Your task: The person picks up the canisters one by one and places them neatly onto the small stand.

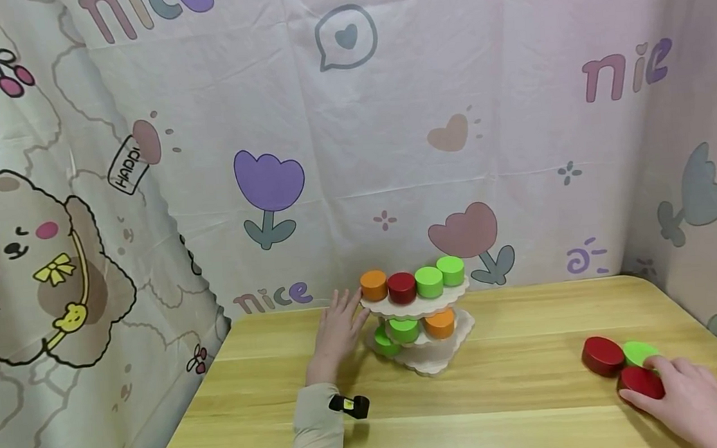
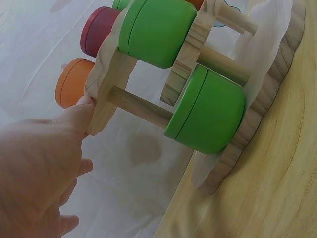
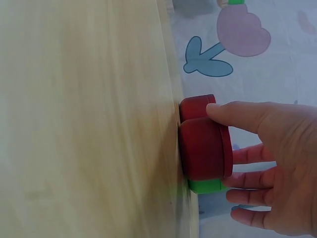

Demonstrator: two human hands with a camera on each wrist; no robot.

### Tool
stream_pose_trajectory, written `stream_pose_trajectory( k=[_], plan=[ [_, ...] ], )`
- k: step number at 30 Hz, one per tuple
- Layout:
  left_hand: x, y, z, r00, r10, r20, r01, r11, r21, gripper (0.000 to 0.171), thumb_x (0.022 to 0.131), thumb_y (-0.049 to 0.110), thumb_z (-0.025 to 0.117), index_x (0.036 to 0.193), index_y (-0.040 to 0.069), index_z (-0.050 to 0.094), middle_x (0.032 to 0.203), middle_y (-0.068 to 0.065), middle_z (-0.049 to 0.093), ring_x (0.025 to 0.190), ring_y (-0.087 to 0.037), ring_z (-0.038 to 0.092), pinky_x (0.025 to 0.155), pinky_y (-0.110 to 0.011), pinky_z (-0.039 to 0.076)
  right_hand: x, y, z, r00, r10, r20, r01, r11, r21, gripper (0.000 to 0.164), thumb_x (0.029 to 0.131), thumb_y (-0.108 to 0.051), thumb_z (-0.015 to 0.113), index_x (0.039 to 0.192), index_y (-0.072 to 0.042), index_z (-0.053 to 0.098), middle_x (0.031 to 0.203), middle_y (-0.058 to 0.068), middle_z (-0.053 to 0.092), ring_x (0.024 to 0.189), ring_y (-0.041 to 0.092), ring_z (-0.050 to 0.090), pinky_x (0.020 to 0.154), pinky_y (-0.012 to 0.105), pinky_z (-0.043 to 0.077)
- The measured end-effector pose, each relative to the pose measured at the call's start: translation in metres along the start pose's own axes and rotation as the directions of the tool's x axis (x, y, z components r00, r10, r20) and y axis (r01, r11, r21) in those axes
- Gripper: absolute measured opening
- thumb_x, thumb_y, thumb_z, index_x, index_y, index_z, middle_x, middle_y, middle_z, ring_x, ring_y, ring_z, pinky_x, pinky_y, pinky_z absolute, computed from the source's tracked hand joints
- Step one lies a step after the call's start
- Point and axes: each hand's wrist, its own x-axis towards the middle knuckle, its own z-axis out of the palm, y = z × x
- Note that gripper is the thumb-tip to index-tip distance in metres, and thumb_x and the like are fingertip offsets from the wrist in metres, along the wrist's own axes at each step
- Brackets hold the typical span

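Observation:
A tiered wooden toy stand [image 1: 432, 366] with scalloped shelves holds orange, dark red and green round blocks. My left hand [image 1: 335, 333] is at its left side, fingers mostly straight. In the left wrist view, the thumb of that hand touches the top shelf's edge [image 2: 104, 84] beside an orange block [image 2: 74, 82]. At the right of the table, my right hand [image 1: 698, 394] grips a round red block [image 1: 639, 383], thumb on the near side and fingers across the far side. Against that block sit another red block [image 1: 603, 356] and a green one [image 1: 641, 352], partly covered.
The wooden table [image 1: 502, 408] runs back to a printed cloth [image 1: 378, 146] that hangs behind it and along both sides. A black strap device [image 1: 351, 406] is worn at the left wrist. The stand is near the table's back edge.

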Motion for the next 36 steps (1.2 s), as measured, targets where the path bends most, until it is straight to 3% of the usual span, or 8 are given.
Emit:
stream_pose_trajectory(
  k=[7, 12, 17, 28, 36],
  plan=[
    [-0.001, 0.001, 0.000, 1.000, -0.007, 0.008, 0.007, 1.000, 0.005, 0.057, 0.103, 0.050, 0.035, 0.153, 0.025, 0.031, 0.160, -0.013, 0.028, 0.152, -0.034, 0.013, 0.119, -0.062, 0.015, 0.003, -0.001, 0.000, 0.999, -0.004, 0.043, 0.004, 1.000, -0.001, 0.084, 0.073, -0.064, 0.073, 0.110, 0.009, 0.055, 0.094, 0.032, 0.057, 0.082, 0.044, 0.049, 0.062, 0.059, 0.046],
    [-0.001, 0.001, -0.001, 1.000, -0.004, 0.005, 0.004, 1.000, 0.001, 0.057, 0.103, 0.049, 0.036, 0.153, 0.024, 0.032, 0.159, -0.015, 0.030, 0.151, -0.036, 0.014, 0.119, -0.062, 0.015, 0.005, -0.006, 0.001, 0.999, -0.047, -0.004, 0.047, 0.999, -0.004, 0.079, 0.073, -0.063, 0.074, 0.109, 0.006, 0.057, 0.090, 0.026, 0.059, 0.080, 0.039, 0.053, 0.060, 0.055, 0.047],
    [0.000, 0.001, -0.001, 1.000, -0.005, 0.005, 0.005, 1.000, 0.003, 0.057, 0.103, 0.050, 0.035, 0.153, 0.024, 0.032, 0.159, -0.015, 0.029, 0.152, -0.035, 0.013, 0.119, -0.062, 0.015, 0.005, -0.016, 0.001, 0.994, -0.095, -0.049, 0.094, 0.995, -0.013, 0.075, 0.074, -0.061, 0.074, 0.109, 0.004, 0.059, 0.097, 0.028, 0.060, 0.085, 0.043, 0.055, 0.064, 0.059, 0.047],
    [0.000, 0.000, 0.000, 1.000, 0.005, -0.003, -0.005, 1.000, 0.011, 0.057, 0.103, 0.050, 0.035, 0.153, 0.023, 0.033, 0.159, -0.015, 0.031, 0.151, -0.036, 0.015, 0.119, -0.063, 0.016, 0.006, -0.051, -0.001, 0.977, -0.182, -0.109, 0.181, 0.983, -0.014, 0.065, 0.071, -0.052, 0.079, 0.109, -0.003, 0.061, 0.096, 0.020, 0.062, 0.083, 0.031, 0.054, 0.059, 0.047, 0.047],
    [0.001, 0.000, 0.000, 1.000, 0.000, 0.005, 0.000, 1.000, 0.021, 0.057, 0.103, 0.051, 0.034, 0.153, 0.024, 0.032, 0.159, -0.014, 0.030, 0.151, -0.036, 0.015, 0.119, -0.062, 0.016, 0.006, -0.091, 0.005, 0.956, -0.264, -0.128, 0.265, 0.964, -0.011, 0.058, 0.068, -0.044, 0.084, 0.107, -0.005, 0.064, 0.101, 0.017, 0.064, 0.093, 0.035, 0.055, 0.074, 0.055, 0.049]
  ],
)
